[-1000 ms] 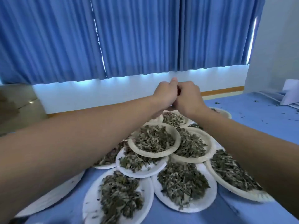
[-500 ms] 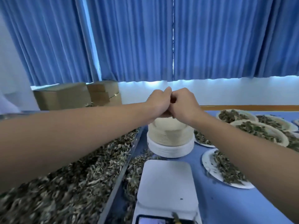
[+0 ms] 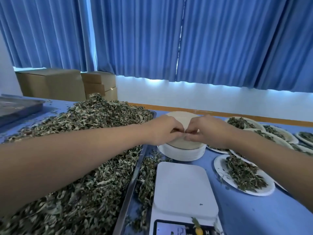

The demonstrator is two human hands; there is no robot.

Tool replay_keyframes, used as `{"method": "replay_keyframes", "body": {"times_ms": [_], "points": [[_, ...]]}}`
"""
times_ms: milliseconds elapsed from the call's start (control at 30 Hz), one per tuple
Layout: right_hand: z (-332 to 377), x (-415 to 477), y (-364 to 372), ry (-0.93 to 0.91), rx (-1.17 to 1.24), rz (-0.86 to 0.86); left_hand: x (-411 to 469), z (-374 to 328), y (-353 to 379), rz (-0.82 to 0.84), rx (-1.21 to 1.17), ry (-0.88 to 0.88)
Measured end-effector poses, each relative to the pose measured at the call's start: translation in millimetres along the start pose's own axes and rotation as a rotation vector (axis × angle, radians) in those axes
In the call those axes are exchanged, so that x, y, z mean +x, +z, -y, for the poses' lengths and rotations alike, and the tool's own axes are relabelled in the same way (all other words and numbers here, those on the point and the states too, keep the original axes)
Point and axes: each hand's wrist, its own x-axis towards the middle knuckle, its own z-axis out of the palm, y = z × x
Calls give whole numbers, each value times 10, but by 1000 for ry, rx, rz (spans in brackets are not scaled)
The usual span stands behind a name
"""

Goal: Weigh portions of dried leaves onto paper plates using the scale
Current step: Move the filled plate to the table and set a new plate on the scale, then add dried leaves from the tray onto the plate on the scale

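- toward the far edge of the desk (image 3: pixel 254 214), near its middle, a stack of paper plates (image 3: pixel 183 150) is stood, and both hands are met over its near rim.
- the left hand (image 3: pixel 162 130) and the right hand (image 3: pixel 209 131) are curled, with fingertips brought together; the near rim of the top plate (image 3: pixel 179 117) is pinched between them, as far as can be made out. whether one plate alone is caught cannot be told.
- the scale (image 3: pixel 183 187) is set just beside the stack on the near side, its long axis run toward the person, and no plate is yet set on its white platform.
- the plate is judged to need drawing straight back from the hands onto that platform; neither hand is placed nearer, both being spread evenly across its centre line.
- the dried leaves (image 3: pixel 76 150) are heaped in a tray (image 3: pixel 133 177) along the left edge, nearer the left hand, with some spilled between tray and scale.
- filled plates (image 3: pixel 243 173) are laid toward the right edge.
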Motion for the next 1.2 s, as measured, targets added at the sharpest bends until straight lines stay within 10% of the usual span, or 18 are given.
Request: {"method": "replay_keyframes", "body": {"times_ms": [633,1200], "points": [[-45,10,-17,-210,-460,92,77,42,-154,75,92,127],[245,-414,-400,-177,-622,-286,-241,-379,-548,-233,284,187]]}}
